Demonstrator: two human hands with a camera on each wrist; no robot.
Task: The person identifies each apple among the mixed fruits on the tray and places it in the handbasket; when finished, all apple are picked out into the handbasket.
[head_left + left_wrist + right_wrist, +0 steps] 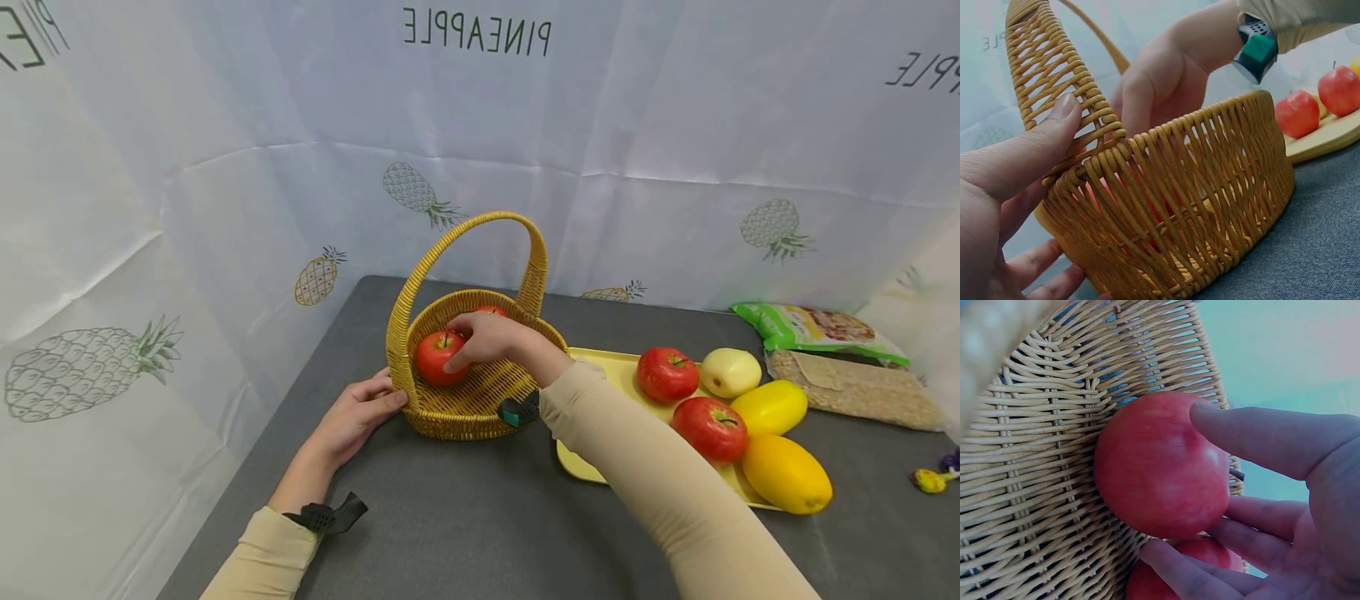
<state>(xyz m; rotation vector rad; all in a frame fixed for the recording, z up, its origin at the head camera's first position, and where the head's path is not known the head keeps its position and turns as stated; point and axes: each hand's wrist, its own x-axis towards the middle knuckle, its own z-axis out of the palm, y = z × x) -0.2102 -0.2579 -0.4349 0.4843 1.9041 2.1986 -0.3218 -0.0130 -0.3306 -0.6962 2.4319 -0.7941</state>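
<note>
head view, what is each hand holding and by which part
The right hand holds a red apple around its stem end. The left hand holds the basket at the foot of its handle.

At the frame's centre, you see a red apple (431, 360) in a golden-yellow, woven-patterned basket (465, 427). Your sleeves (652, 467) are beige, the table (450, 517) dark grey. At right, the tray (621, 371) is pale yellow. Filling the upper frame, the whitish curtain (495, 100) bears green and orange pineapples.
</note>
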